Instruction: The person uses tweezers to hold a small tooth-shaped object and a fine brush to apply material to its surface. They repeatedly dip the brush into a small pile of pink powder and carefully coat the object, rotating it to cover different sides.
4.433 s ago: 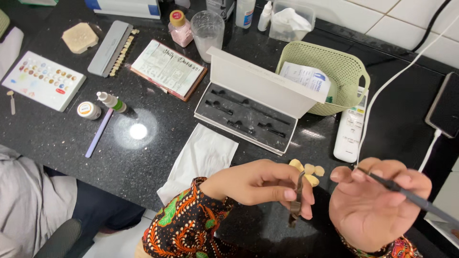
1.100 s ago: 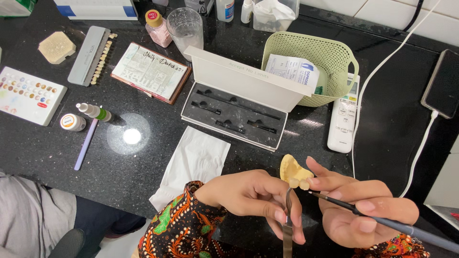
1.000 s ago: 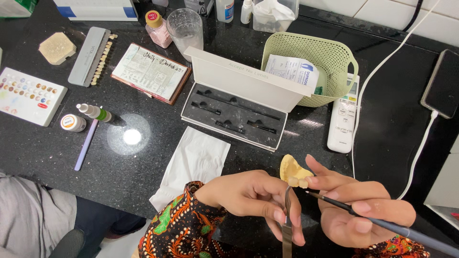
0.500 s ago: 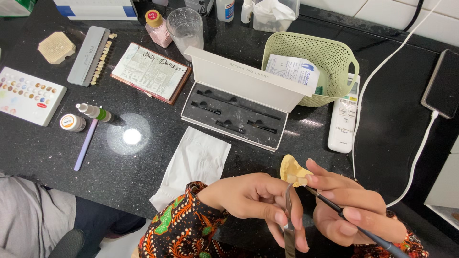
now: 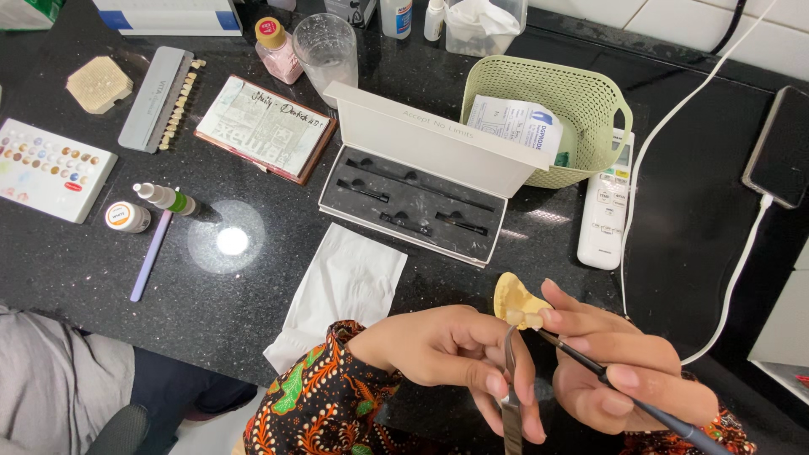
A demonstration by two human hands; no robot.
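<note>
Head view, hands: two, both low in the frame, right of centre.
Left hand [image 5: 459, 354]: grip closed around one thin metal tool [image 5: 511, 404] that points down to the bottom edge; a patterned sleeve [image 5: 324, 404] covers the wrist.
Right hand [image 5: 619, 366]: grip pinched on one slim dark brush [image 5: 624, 394], which runs from the lower right corner up to the model; the fingertips also touch the model.
Dental model [image 5: 516, 299]: one, pale yellow, held up between the two hands, just above the left hand's fingers and over the worktop's front edge.
Worktop [image 5: 691, 253]: one, black and speckled, with one bright light spot left of centre.
Instrument case [image 5: 417, 198]: one, white, lid open, centre of the frame; dark inset with several slots.
Tissue [image 5: 341, 291]: one white sheet just below the case.
Basket [image 5: 548, 114]: one, pale green, upper right of centre, holding one printed packet.
Remote control [image 5: 607, 206]: one, white, just right of the case.
Phone [image 5: 779, 147]: one, far right, with one white cable plugged in.
Shade guide [image 5: 164, 101]: one grey bar with a row of tooth tabs, upper left.
Colour palette [image 5: 50, 168]: one white tray of small dots, far left.
Small bottles: two lying or standing just right of the palette, beside one purple stick [image 5: 152, 257].
Clear cup [image 5: 324, 46]: one, top centre, next to one pink bottle [image 5: 274, 46].
</note>
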